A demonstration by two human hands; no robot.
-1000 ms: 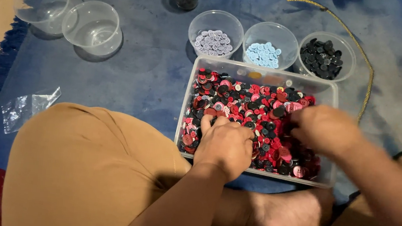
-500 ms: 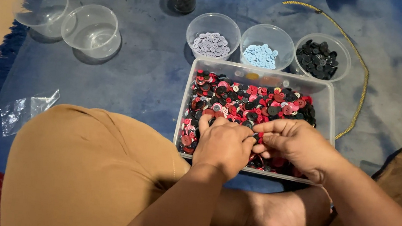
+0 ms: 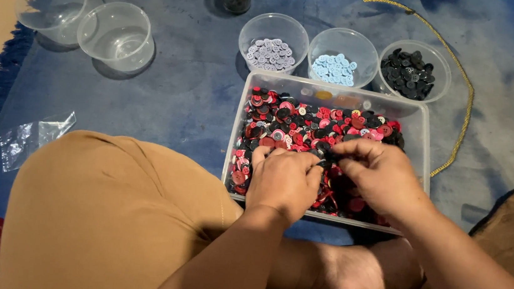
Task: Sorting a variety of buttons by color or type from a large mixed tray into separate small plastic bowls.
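red, pink and black buttons [image 3: 309, 127], lilac buttons [image 3: 270, 53], pale blue buttons [image 3: 338, 69], blue rug [image 3: 180, 93]

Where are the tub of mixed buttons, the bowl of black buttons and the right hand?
tub of mixed buttons [image 3: 423, 126]: head view, clear right wall.
bowl of black buttons [image 3: 444, 63]: head view, right rim.
right hand [image 3: 379, 175]: head view, back of hand.

Dim warm indoor light; soft shadows beside bowls; sharp centre; slight edge distortion.
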